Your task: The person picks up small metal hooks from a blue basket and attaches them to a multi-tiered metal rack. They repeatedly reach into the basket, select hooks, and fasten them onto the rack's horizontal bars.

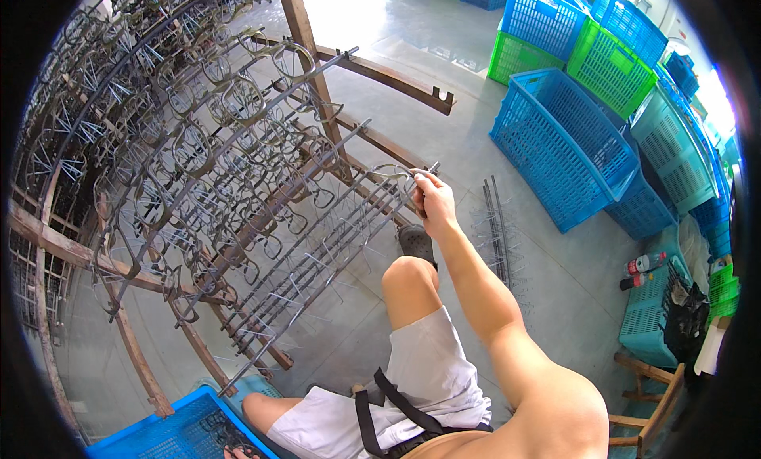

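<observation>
My right hand (pixel 434 199) reaches forward to the right end of a hanging rod, its fingers pinched on an eyeglass frame (pixel 391 172) beside the rod. At the lower edge, only the fingertips of my left hand (pixel 235 453) show, next to dark eyeglass frames (pixel 218 427) inside a blue plastic crate (pixel 151 439); what they grip is hidden. In front of me stands a wooden rack (pixel 311 70) carrying long metal rods with small prongs. Many eyeglass frames (pixel 242 101) hang on the upper rods, while the lower rods (pixel 305 273) show bare prongs.
More loaded racks (pixel 67 150) crowd the left. A pronged rod (pixel 498 229) lies on the floor right of my arm. Blue crates (pixel 555 146) and green crates (pixel 610 63) stack at the right, with bottles (pixel 646 262) and a wooden stool (pixel 662 403) nearer me.
</observation>
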Motion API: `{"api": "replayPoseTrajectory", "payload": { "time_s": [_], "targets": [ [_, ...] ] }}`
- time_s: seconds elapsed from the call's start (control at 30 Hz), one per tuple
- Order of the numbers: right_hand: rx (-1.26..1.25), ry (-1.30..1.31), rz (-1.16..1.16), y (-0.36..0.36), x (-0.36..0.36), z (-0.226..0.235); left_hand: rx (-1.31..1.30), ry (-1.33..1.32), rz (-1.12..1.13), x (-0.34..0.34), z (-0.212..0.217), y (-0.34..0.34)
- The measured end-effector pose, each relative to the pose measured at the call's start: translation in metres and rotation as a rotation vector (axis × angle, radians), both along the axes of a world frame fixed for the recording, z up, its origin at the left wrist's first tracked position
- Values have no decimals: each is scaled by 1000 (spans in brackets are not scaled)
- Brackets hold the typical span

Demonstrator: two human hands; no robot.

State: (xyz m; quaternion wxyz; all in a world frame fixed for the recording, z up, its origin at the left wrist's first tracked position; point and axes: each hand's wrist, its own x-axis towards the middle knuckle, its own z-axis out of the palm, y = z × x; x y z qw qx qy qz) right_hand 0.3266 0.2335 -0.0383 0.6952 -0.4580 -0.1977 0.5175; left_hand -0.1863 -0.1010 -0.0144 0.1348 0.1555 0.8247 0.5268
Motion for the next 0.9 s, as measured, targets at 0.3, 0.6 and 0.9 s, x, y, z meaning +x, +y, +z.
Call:
{"api": "replayPoseTrajectory", "payload": {
  "time_s": [0.3, 0.6, 0.9],
  "targets": [
    [43, -87, -146, 4, -13, -8, -212, 224, -136, 24, 15, 5],
    [41, -126, -37, 2, -9, -7, -244, 230, -81, 7, -8, -2],
    [30, -755, -35, -2, -15, -7, -69, 68, 68, -7, 5, 9]
  ]
}}
